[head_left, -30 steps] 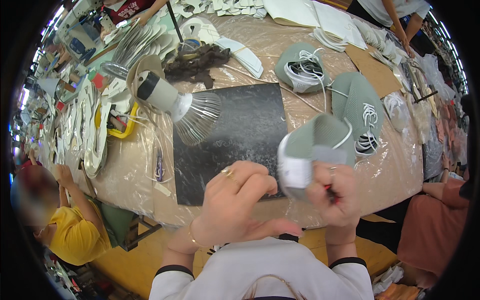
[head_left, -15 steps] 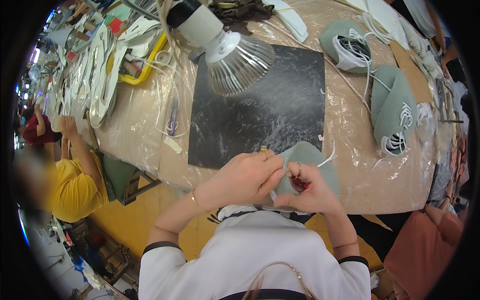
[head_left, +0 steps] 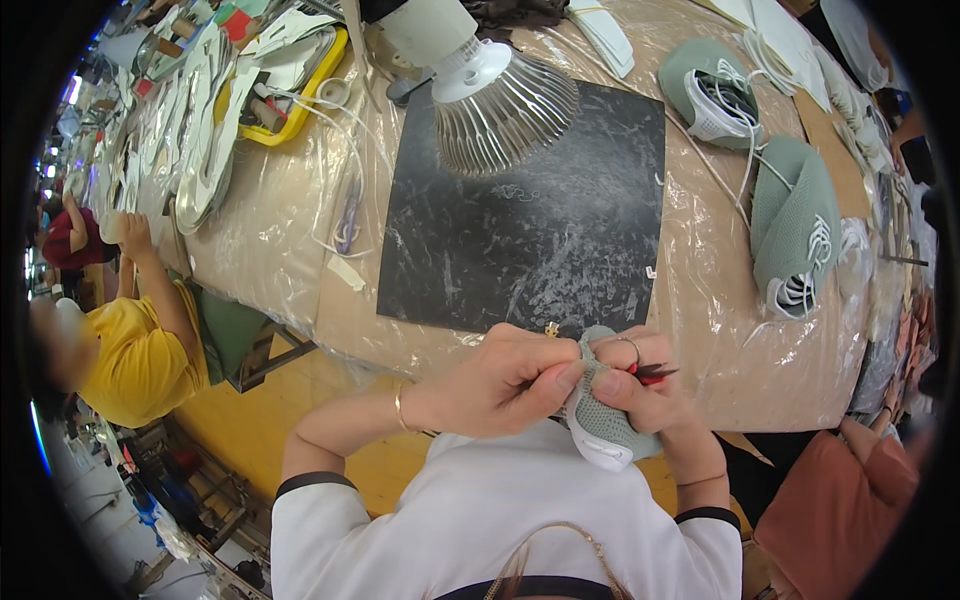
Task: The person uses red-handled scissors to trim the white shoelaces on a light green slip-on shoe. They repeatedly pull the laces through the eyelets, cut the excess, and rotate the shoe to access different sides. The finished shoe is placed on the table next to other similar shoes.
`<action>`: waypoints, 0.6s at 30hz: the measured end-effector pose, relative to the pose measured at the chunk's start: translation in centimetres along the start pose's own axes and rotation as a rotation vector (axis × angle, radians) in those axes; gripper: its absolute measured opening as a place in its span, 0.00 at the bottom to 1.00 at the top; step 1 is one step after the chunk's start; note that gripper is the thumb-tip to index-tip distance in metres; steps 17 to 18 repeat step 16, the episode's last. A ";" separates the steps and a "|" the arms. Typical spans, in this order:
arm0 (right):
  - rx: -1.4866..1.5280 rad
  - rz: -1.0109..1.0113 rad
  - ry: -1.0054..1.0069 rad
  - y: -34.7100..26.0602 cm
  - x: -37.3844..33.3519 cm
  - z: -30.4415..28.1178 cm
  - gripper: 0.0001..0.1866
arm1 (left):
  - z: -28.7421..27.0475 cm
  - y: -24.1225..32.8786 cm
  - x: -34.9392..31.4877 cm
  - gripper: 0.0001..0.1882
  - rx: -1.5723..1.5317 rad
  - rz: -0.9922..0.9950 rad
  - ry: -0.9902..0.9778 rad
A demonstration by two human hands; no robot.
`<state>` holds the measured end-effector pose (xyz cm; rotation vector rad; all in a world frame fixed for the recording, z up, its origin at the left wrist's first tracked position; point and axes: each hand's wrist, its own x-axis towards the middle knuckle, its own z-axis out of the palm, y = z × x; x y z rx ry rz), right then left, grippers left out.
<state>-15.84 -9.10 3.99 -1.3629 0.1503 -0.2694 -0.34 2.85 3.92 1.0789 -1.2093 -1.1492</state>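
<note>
In front of my chest, at the table's near edge, I hold a grey-green knit shoe upper (head_left: pixel 612 425) with a white lower part. My left hand (head_left: pixel 500 380) pinches its edge between thumb and fingers. Close beside it, my right hand (head_left: pixel 650 400) grips the same upper with the thumb pressed on the knit. A small red-handled tool with a dark pointed tip (head_left: pixel 655 373) is also tucked in my right hand; its kind is mostly hidden. Two more grey-green uppers, a far one (head_left: pixel 700 85) and a nearer one (head_left: pixel 795 215), lie at the right with white laces.
A black mat (head_left: pixel 530 240) lies on the plastic-covered table (head_left: pixel 270 240), under a ribbed silver lamp (head_left: pixel 505 110). At the left are a yellow tray (head_left: pixel 335 62), pale cut pieces (head_left: pixel 210 130) and a purple-handled tool (head_left: pixel 348 220). People sit at both sides, one in yellow (head_left: pixel 145 350).
The upper has turned in my hands and moved nearer my body, so its white part now shows below. The red tool's dark tip now points out to the right of my right hand.
</note>
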 end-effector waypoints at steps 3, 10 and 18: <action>-0.046 -0.064 0.003 0.3 -0.2 -0.2 0.12 | 0.0 0.4 0.1 0.12 0.026 -0.014 0.008; -0.149 0.035 0.066 1.1 -0.9 -0.2 0.13 | -0.8 1.0 0.8 0.18 0.261 -0.136 -0.060; -0.186 -0.028 0.072 1.7 -0.9 0.4 0.23 | -1.2 0.5 0.7 0.17 0.112 -0.175 -0.112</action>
